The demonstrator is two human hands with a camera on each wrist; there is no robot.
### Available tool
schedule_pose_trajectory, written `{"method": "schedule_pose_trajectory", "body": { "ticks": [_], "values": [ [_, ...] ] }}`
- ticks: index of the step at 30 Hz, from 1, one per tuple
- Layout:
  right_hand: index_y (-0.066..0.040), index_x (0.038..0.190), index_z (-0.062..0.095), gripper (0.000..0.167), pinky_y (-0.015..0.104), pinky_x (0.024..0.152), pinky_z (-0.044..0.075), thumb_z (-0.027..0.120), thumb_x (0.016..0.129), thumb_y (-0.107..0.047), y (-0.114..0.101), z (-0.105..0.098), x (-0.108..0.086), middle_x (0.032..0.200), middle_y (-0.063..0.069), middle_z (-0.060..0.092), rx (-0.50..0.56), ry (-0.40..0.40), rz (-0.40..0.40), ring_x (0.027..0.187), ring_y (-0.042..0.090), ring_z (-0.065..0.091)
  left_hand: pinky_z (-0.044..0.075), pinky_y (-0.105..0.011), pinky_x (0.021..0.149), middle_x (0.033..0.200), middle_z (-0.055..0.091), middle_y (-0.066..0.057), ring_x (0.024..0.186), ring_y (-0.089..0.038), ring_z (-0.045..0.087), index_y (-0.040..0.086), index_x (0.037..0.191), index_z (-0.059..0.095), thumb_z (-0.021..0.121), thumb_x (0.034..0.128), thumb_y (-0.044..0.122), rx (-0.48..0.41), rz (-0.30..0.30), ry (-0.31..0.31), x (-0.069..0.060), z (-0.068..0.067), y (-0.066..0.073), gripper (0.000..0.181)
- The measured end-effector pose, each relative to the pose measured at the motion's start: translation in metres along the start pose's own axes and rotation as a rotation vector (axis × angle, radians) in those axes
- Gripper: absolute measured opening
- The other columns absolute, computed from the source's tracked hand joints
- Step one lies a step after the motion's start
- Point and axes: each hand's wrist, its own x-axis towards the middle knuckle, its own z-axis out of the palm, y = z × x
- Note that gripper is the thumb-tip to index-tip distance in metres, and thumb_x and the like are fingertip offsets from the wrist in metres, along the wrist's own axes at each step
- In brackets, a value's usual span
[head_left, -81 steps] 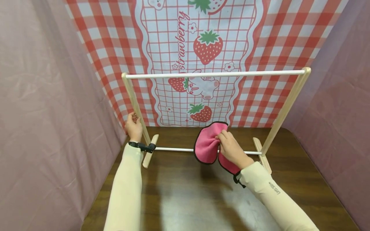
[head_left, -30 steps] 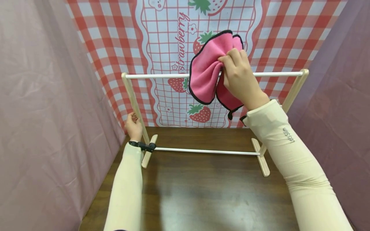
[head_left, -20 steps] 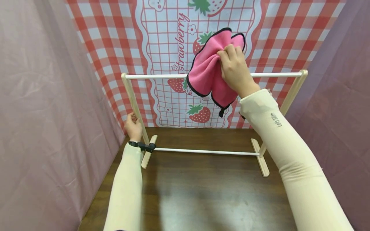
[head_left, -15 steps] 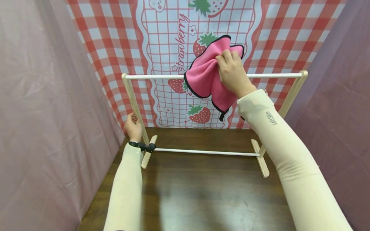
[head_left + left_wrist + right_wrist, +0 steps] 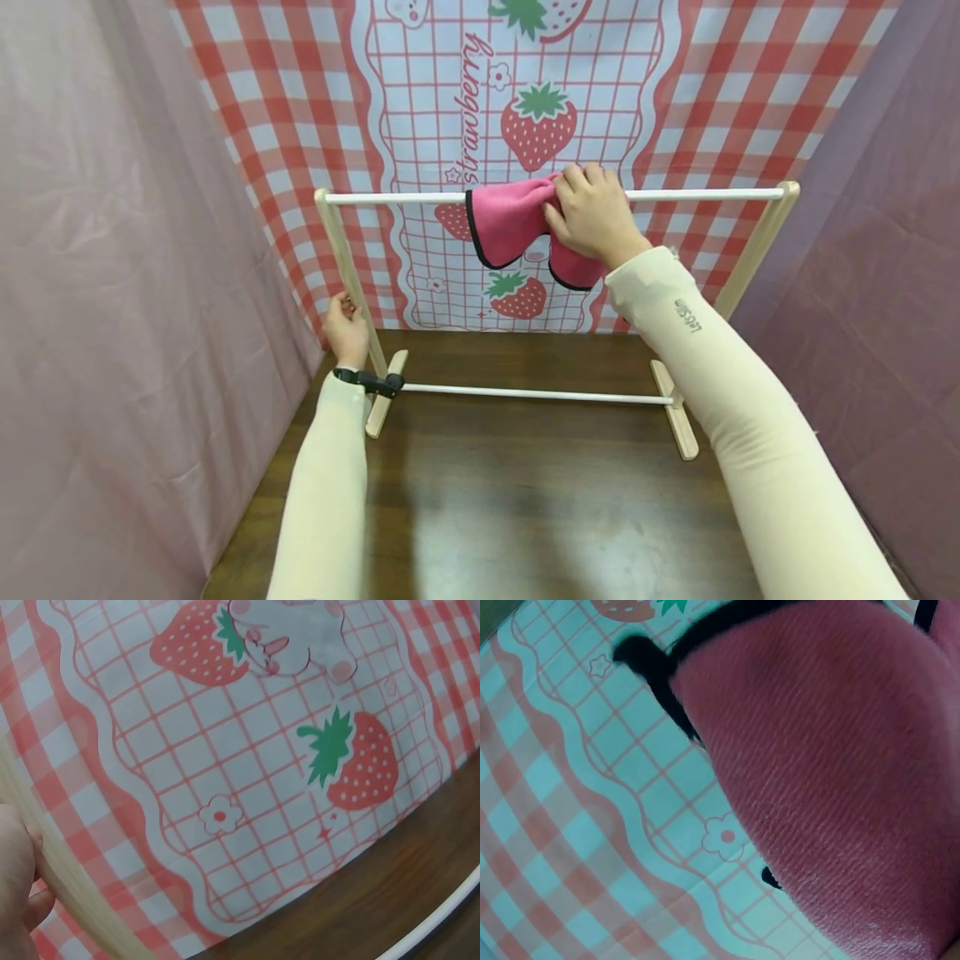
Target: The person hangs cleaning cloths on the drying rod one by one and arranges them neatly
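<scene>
A pink cloth (image 5: 504, 223) with black edging lies at the white top bar (image 5: 397, 199) of a wooden rack, part of it hanging in front of the bar. My right hand (image 5: 594, 212) grips its bunched middle, right at bar height. Close up, the cloth (image 5: 825, 765) fills much of the right wrist view, a black loop at its corner. What lies behind the bar is hidden by cloth and hand. At the rack's left post (image 5: 347, 262), my left hand (image 5: 347, 332) holds on with curled fingers; the left wrist view shows this hand (image 5: 15, 877) against the wood.
The rack stands on a dark wooden table (image 5: 525, 483), with a white lower bar (image 5: 536, 393) between its feet. Behind hangs a red checked strawberry cloth backdrop (image 5: 292, 108). Pink curtains (image 5: 135, 292) close off both sides.
My right hand lifted the pink cloth from near the lower bar to above the top bar, then lowered it onto the top bar. The left hand stayed at the post.
</scene>
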Motion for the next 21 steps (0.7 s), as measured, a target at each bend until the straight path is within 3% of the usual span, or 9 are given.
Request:
{"method": "schedule_pose_trajectory", "body": {
  "ticks": [4,8,12,16,21],
  "values": [
    [0.007,0.112,0.058,0.041,0.058,0.078,0.047,0.044,0.101,-0.03,-0.001,0.0,-0.002,0.11,0.025,0.053,0.006,-0.007,0.004,0.097,0.046,0.051,0.049,-0.043,0.091,0.11,0.063,-0.028,0.1,-0.039,0.059,-0.009,0.117,0.061,0.059,0.0862,-0.014,-0.016,0.006,0.081,-0.003,0.006,0.003,0.031],
    [0.007,0.111,0.057,0.041,0.057,0.076,0.047,0.044,0.101,-0.03,0.0,0.0,-0.002,0.109,0.024,0.052,0.013,0.008,0.004,0.096,0.045,0.05,0.042,-0.04,0.1,0.12,0.052,-0.026,0.113,-0.038,0.049,-0.006,0.122,0.055,0.064,0.0822,-0.009,-0.07,0.059,0.173,-0.009,0.013,0.015,0.041],
    [0.007,0.112,0.058,0.041,0.057,0.077,0.047,0.044,0.101,-0.03,-0.001,0.001,-0.002,0.111,0.024,0.051,0.026,0.014,0.009,0.096,0.044,0.05,0.036,-0.035,0.106,0.125,0.046,-0.022,0.12,-0.032,0.043,-0.003,0.127,0.052,0.068,0.0823,-0.006,-0.132,0.133,0.177,-0.013,0.022,0.039,0.047],
    [0.006,0.114,0.058,0.041,0.057,0.078,0.046,0.044,0.1,-0.03,-0.001,0.001,-0.003,0.114,0.024,0.051,0.043,0.015,0.016,0.098,0.044,0.049,0.034,-0.033,0.108,0.128,0.045,-0.017,0.124,-0.026,0.042,0.0,0.127,0.054,0.067,0.0868,0.0,-0.169,0.168,0.042,-0.017,0.03,0.074,0.042],
    [0.005,0.12,0.057,0.041,0.057,0.081,0.047,0.045,0.1,-0.03,-0.001,0.001,-0.003,0.117,0.024,0.051,0.056,0.008,0.036,0.1,0.044,0.05,0.039,-0.038,0.107,0.133,0.047,-0.018,0.127,-0.029,0.044,-0.003,0.129,0.058,0.065,0.0938,0.007,-0.276,0.167,-0.253,-0.019,0.042,0.124,0.037]
  ]
}}
